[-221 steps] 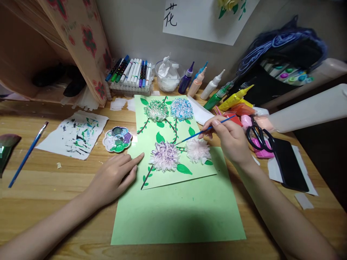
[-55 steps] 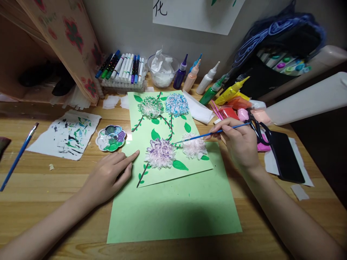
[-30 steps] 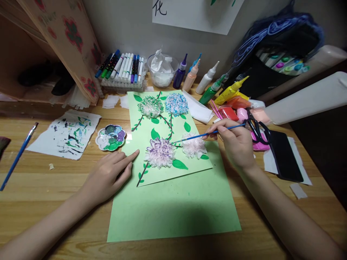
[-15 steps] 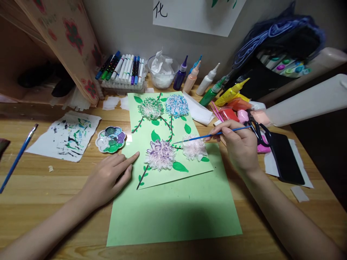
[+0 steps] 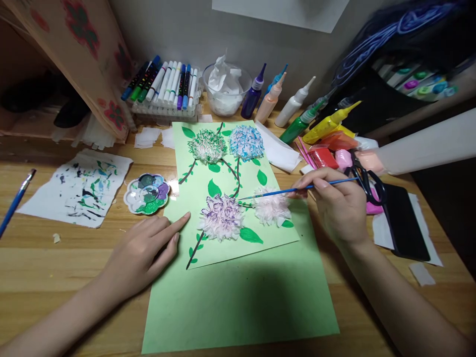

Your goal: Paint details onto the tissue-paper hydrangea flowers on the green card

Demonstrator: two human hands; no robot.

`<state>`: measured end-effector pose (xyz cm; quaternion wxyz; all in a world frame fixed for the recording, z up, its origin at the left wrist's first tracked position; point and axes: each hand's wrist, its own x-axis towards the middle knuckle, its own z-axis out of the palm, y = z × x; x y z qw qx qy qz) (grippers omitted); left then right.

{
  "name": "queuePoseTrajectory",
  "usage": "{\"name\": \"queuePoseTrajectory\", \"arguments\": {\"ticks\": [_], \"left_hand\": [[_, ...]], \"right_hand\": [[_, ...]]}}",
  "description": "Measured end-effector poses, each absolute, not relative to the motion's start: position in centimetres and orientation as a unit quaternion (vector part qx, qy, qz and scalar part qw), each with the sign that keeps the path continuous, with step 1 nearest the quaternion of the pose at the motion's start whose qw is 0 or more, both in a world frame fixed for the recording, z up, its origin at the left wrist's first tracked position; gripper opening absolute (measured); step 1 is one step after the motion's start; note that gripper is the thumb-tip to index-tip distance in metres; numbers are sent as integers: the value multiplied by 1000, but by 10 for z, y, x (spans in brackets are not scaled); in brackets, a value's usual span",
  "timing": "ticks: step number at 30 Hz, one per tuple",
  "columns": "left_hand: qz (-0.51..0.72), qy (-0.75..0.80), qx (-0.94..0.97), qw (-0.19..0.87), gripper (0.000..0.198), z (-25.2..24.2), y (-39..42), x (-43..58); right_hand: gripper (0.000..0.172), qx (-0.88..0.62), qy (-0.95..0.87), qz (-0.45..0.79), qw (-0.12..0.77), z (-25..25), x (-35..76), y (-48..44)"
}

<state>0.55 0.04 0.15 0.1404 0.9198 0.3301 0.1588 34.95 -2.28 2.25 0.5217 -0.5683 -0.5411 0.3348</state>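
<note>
My right hand [image 5: 340,206] pinches a thin blue paintbrush [image 5: 293,190], whose tip rests between the purple paper flower [image 5: 222,217] and the pink paper flower [image 5: 272,207]. Both flowers sit on a small light green sheet [image 5: 223,186] with painted stems and leaves. A green-tipped flower [image 5: 207,146] and a blue-tipped flower [image 5: 246,142] are at its far end. My left hand [image 5: 143,253] lies flat with fingers stretched out, its forefinger touching the sheet's left edge. A larger green sheet [image 5: 241,302] lies underneath.
A flower-shaped paint palette [image 5: 146,193] and a paint-smeared paper [image 5: 76,186] lie left. Markers [image 5: 163,87], a bowl of tissue [image 5: 226,91] and several paint bottles [image 5: 297,111] line the back. Scissors [image 5: 366,178] and a black phone [image 5: 403,223] are right. A second brush [image 5: 17,201] lies far left.
The view has tilted downward, so everything sits slightly lower and closer. The brush tip stays near the stem between the two lower flowers, and my left hand has stayed put.
</note>
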Motion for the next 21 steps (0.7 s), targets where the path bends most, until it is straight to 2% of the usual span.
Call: {"name": "queuePoseTrajectory", "arguments": {"ticks": [5,10,14,21], "left_hand": [[153,328,923,133,39,2,0,5],[160,342,916,137,39,2,0,6],[160,346,914,138,39,1,0,6],[153,341,917,137,40,0,0,6]], "right_hand": [[21,-585,-569,305,491,25,349,-24],[20,-575,-550,309,521,25,349,-24],[20,-579,-568,315,493,25,348,-24],[19,-567,-526,339,537,24,351,-21]]}}
